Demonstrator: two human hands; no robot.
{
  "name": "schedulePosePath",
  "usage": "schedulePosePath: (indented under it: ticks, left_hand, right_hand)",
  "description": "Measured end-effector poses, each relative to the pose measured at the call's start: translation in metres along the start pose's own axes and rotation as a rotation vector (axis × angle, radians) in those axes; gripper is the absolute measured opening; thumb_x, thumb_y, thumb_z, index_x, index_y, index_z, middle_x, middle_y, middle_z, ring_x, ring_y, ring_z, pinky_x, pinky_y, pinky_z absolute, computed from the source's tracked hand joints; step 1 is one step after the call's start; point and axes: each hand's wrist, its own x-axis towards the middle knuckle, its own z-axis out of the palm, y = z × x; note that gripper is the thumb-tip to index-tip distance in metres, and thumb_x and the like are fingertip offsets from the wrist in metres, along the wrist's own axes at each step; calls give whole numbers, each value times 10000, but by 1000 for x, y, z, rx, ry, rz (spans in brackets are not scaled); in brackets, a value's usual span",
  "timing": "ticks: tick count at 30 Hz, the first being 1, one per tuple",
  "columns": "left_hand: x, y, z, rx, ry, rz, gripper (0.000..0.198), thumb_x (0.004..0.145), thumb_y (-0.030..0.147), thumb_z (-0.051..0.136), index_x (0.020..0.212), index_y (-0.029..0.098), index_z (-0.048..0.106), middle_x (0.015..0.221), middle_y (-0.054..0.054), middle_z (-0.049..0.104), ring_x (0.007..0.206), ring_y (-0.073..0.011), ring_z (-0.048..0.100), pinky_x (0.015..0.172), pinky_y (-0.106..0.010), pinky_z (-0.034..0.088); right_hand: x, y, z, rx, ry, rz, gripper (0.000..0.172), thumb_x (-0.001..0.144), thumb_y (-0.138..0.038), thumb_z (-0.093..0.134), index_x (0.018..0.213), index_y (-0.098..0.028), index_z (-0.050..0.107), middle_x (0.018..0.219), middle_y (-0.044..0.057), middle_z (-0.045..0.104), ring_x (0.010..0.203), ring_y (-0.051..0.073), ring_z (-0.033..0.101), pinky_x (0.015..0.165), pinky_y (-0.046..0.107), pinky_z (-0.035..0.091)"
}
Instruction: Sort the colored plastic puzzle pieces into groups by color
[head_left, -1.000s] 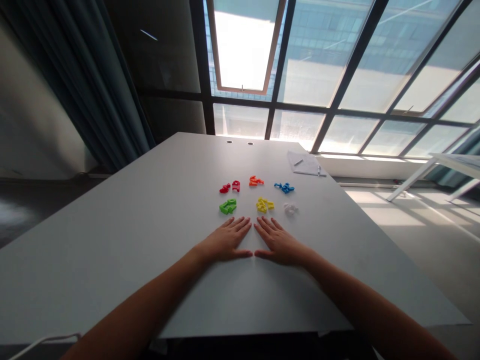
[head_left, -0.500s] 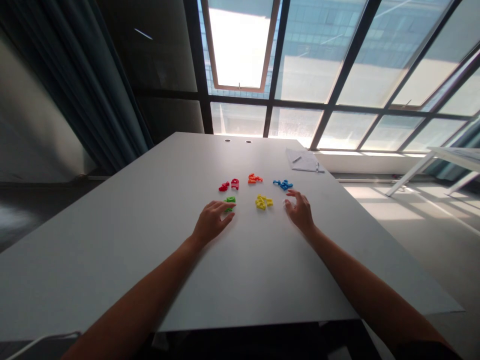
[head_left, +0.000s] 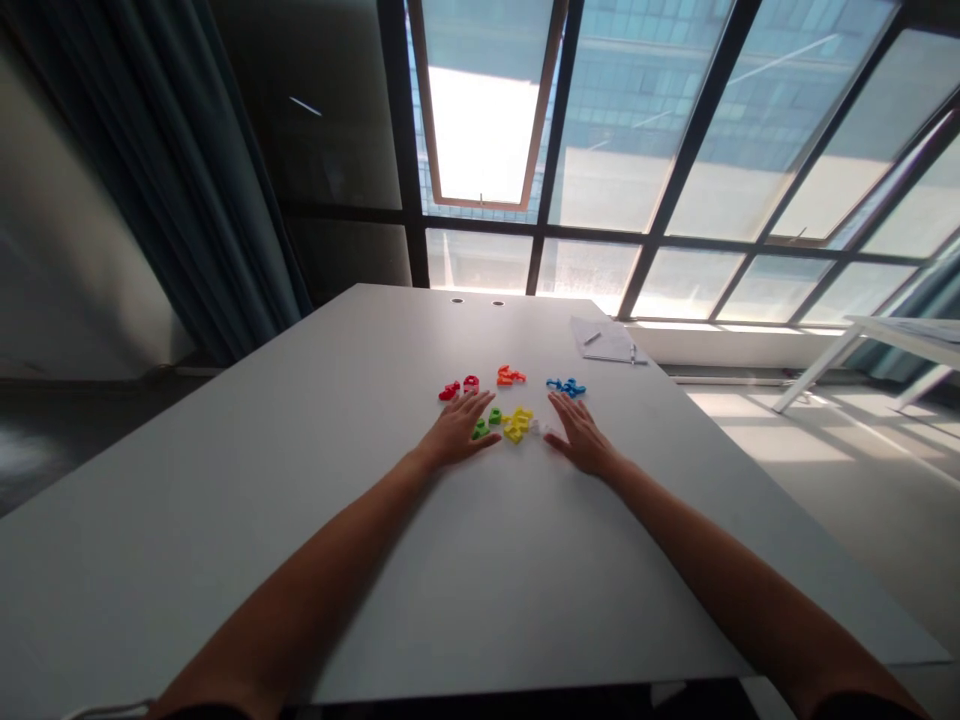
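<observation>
My left hand (head_left: 456, 430) lies open with fingers spread, beside the green pieces (head_left: 481, 429) and partly over them. Just beyond its fingers are red pieces (head_left: 449, 391) and a pinkish-red piece (head_left: 471, 383). Yellow pieces (head_left: 517, 425) sit between my two hands, close to the green ones. On the other side, my right hand (head_left: 583, 440) is open, its fingertips just short of the blue pieces (head_left: 566, 387). Small whitish pieces (head_left: 535, 427) show faintly between the yellow pile and my right thumb. Orange pieces (head_left: 511, 376) lie farther back in the middle.
The white table (head_left: 390, 380) carries a paper sheet (head_left: 606, 341) with pens at its back right. Two round holes are near the far edge. A curtain (head_left: 217, 200) hangs at left, and another white table (head_left: 900, 338) stands at right.
Both hands have moved inward and their fingers have spread flatter. The green, yellow and whitish pieces now lie closer together. The view has tilted up slightly.
</observation>
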Motion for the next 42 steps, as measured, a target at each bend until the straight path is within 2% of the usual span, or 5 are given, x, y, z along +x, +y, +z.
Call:
schedulePosePath:
  ticks: [10,18,24,32,42]
  left_hand:
    - [42,-94,14,-104,23,-255,859,963,721,350,1583,127,339,1646,-205,302,1531,-326,289,1238,-484,261]
    - [102,-75,19,-191,-40,-69,821,948,689,415,1588,179,358,1598,-134,429,1443,-277,450,1213,-405,334]
    - [133,-65,27,-219,-130,38,827,921,690,495,1592,224,369,1557,-113,493,1428,-305,464,1207,-423,325]
    - [122,-71,20,-841,3,-224,745,969,748,331,1377,193,616,1110,-135,772,1026,-261,719,892,-373,563]
    - [113,-54,23,-504,-157,-136,789,971,756,246,1206,214,769,1199,-89,757,1111,-268,681,1046,-391,481]
  right_hand:
    - [69,79,16,-59,138,459,716,1026,-608,331,1550,-123,393,1567,236,436,1453,383,412,1148,627,348]
    - [102,65,13,64,-100,-16,533,986,-490,528,1446,-226,577,1422,84,635,1389,297,516,1173,459,393]
    - [117,58,25,141,-10,137,620,1026,-548,421,1532,-192,467,1464,129,592,1331,297,573,1134,487,438]
    - [111,29,24,185,-150,-106,509,993,-561,515,1409,-287,619,1469,80,596,1424,326,473,1199,569,312]
    - [110,30,25,203,-158,-14,562,1037,-598,378,1436,-269,598,1504,76,562,1459,274,434,1215,478,321]
